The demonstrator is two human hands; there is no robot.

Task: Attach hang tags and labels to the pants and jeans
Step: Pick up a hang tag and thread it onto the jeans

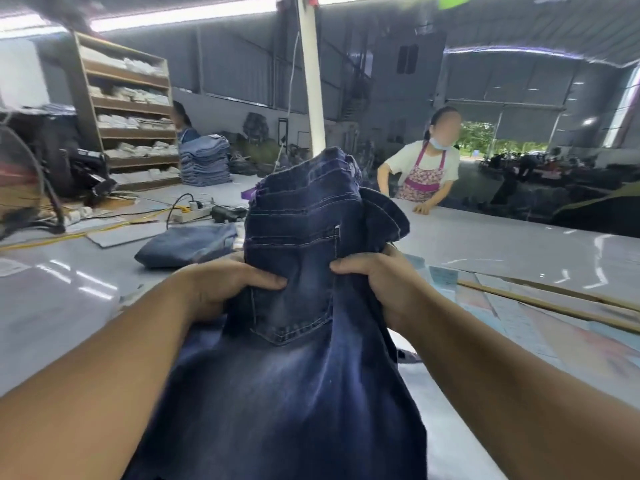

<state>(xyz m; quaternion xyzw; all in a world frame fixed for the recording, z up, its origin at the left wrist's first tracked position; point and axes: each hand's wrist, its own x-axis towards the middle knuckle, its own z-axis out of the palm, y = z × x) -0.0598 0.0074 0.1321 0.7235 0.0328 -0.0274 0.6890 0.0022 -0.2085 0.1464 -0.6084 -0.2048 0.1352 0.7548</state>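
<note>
A pair of dark blue jeans (294,341) is held up in front of me, back pocket facing me and waistband bunched at the top. My left hand (221,289) grips the denim at the pocket's left side, thumb on top. My right hand (377,282) grips the fabric at the pocket's right side. The legs hang down toward me over the table. A purple tag (250,195) peeks out at the waistband's left. Paper labels (450,277) lie on the table to the right.
A folded pair of jeans (187,245) lies on the grey table (502,244) at left. A power strip (192,213), cables and a fan (24,181) sit farther left. A stack of jeans (204,161) and shelves stand behind. A person in an apron (426,168) leans on the far edge.
</note>
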